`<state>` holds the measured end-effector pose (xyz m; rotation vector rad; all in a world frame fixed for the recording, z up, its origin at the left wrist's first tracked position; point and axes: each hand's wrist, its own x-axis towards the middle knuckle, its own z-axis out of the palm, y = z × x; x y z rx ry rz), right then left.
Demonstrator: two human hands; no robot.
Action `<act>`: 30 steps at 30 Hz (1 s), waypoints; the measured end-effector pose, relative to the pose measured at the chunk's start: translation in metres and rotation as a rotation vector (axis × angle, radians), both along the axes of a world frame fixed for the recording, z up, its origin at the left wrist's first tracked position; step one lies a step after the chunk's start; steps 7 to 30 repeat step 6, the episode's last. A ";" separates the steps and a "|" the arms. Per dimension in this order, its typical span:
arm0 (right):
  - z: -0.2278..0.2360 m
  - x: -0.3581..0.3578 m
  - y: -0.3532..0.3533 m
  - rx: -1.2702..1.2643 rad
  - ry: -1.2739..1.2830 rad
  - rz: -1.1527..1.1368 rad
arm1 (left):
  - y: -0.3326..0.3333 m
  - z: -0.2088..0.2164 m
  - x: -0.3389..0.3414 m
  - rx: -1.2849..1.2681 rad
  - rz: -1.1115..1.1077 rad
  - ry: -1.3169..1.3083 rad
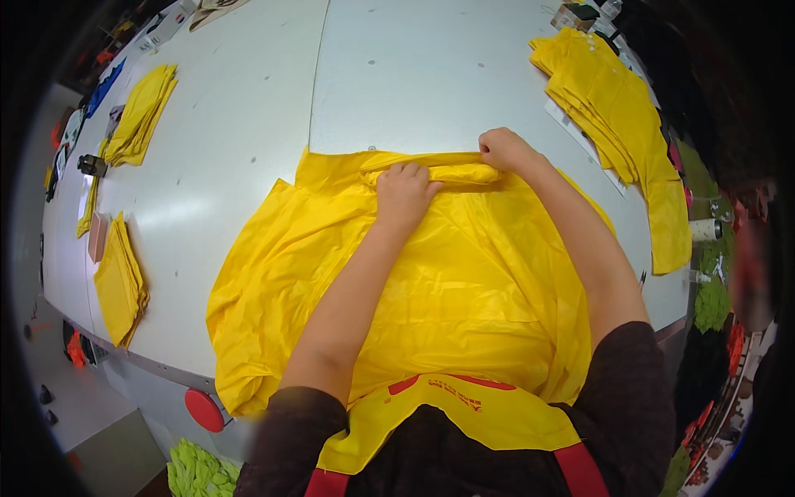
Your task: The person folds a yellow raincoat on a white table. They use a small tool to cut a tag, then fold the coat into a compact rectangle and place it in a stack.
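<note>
A large yellow garment of thin, shiny, creased fabric (447, 257) lies spread on the table in front of me, its near part bunched toward my body. Along its far edge runs a folded, rolled strip of the same fabric (464, 173). My left hand (406, 195) is closed over the left part of this strip, fingers curled on top. At the strip's right end, my right hand (507, 151) pinches the far edge of the fabric, with the fingertips partly hidden.
Stacked yellow fabric pieces (596, 91) lie at the right; smaller yellow stacks (142, 116) lie at the left, near a small black object (91, 165). A white thread cone (705, 230) stands at the right edge. Below the table's left edge are a red disc (204, 410) and bright green cloth (199, 472).
</note>
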<state>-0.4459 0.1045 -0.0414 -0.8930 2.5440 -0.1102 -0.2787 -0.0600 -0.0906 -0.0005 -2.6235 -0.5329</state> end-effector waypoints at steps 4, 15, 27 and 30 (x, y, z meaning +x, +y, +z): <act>-0.036 0.008 0.026 -0.428 -0.145 -0.306 | 0.011 -0.014 -0.016 0.028 -0.003 0.080; -0.053 0.014 0.032 -0.578 -0.141 -0.378 | 0.019 -0.031 -0.034 0.122 -0.111 0.210; -0.053 0.014 0.032 -0.578 -0.141 -0.378 | 0.019 -0.031 -0.034 0.122 -0.111 0.210; -0.053 0.014 0.032 -0.578 -0.141 -0.378 | 0.019 -0.031 -0.034 0.122 -0.111 0.210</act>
